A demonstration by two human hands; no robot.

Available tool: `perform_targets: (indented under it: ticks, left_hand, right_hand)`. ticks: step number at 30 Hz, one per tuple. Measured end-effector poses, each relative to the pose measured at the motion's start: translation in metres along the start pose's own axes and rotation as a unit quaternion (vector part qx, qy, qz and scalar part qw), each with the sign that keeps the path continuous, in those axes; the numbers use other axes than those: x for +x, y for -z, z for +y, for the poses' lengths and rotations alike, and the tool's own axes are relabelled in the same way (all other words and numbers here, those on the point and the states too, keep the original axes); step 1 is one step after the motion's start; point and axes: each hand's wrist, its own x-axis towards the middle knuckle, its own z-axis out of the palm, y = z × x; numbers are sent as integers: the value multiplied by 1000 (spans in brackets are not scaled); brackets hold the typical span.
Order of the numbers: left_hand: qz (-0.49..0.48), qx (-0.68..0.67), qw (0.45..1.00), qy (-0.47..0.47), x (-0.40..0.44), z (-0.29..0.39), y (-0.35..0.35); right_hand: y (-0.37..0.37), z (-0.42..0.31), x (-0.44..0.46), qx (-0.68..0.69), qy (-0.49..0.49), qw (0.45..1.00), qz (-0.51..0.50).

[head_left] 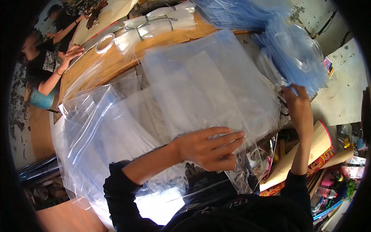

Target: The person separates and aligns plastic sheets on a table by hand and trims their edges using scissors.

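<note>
Apparently a workshop: a brown wooden worktable (206, 30) far left bears dark-tied bundles of clear plastic (160, 25); broad transparent plastic sheets (208, 77) cover the middle, bluish plastic sheets (288, 50) heap far right, beside a peeling white wall (328, 17).

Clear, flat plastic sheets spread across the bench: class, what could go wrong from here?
The clear, flat plastic sheets overlap loosely, so might slide out of line. The left hand, near crumpled clear plastic, could crease it further. The right hand, beside the translucent blue plastic pile, might nudge it askew.
</note>
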Motion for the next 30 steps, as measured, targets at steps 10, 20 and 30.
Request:
perform_targets:
  ticks: [10, 20, 30]
  left_hand:
    - [12, 19, 1000, -12, 1, 1, 3]
    - [-156, 169, 973, 22, 4, 1, -7]
    - [-327, 111, 905, 248, 16, 25, 62]
  right_hand:
    - [7, -85, 65, 462, 66, 868, -172]
    - [56, 79, -81, 145, -141, 978, 60]
    - [54, -26, -119, 182, -134, 972, 62]
